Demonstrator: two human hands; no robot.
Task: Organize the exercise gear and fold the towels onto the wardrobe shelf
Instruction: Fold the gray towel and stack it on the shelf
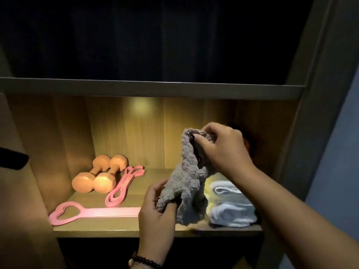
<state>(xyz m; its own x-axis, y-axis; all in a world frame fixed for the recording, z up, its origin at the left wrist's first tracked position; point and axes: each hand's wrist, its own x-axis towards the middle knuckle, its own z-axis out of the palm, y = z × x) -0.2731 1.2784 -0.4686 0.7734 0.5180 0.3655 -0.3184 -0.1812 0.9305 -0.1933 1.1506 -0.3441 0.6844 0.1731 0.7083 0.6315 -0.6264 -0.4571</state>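
Grey terry towel (186, 183) hangs unfolded at centre frame, our right hand (223, 148) pinching its top, left hand (157, 208) gripping its bottom, while dumbbells (101, 175), bands (124, 185) and white towels (231, 206) already sit shelved.

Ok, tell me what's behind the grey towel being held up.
Behind the grey towel, to its right, folded white towels lie stacked on the shelf. Their left ends are covered by the grey towel, held by the left hand and right hand.
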